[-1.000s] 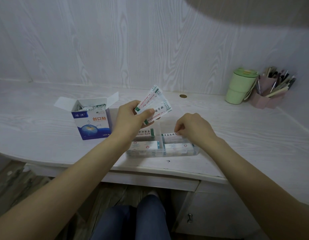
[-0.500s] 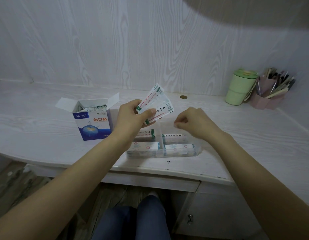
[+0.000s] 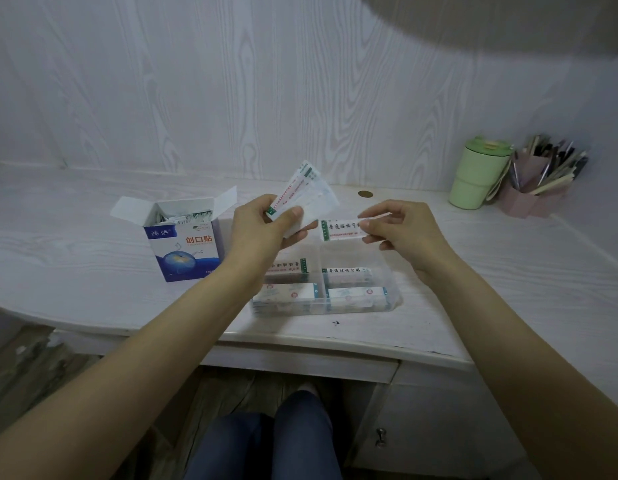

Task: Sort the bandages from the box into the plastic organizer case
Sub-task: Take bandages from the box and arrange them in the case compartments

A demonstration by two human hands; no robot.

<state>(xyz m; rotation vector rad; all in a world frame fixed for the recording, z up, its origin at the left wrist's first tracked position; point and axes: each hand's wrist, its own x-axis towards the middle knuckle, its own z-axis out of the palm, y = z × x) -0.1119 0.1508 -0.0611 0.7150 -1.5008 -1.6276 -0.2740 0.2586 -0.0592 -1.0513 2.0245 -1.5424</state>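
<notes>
Pale wood-grain worktop [image 3: 75,265] carries the clear organizer case [image 3: 392,299] at its near edge, four compartments already holding bandages. Above it, the right hand [image 3: 404,230] pinches a single bandage [image 3: 342,230] by its end; the left hand [image 3: 266,230] grips a fanned bundle [image 3: 307,192]. Lowering it flat, print aligned, suits the matching compartment. Leftward stands the open box [image 3: 182,244]; farther right, a green cup [image 3: 479,176] and pen holder [image 3: 539,188], well clear.

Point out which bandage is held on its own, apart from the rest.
The single bandage pinched by the right hand, lying level above the organizer case. The left hand grips a fanned bundle; the others lie in compartments.
</notes>
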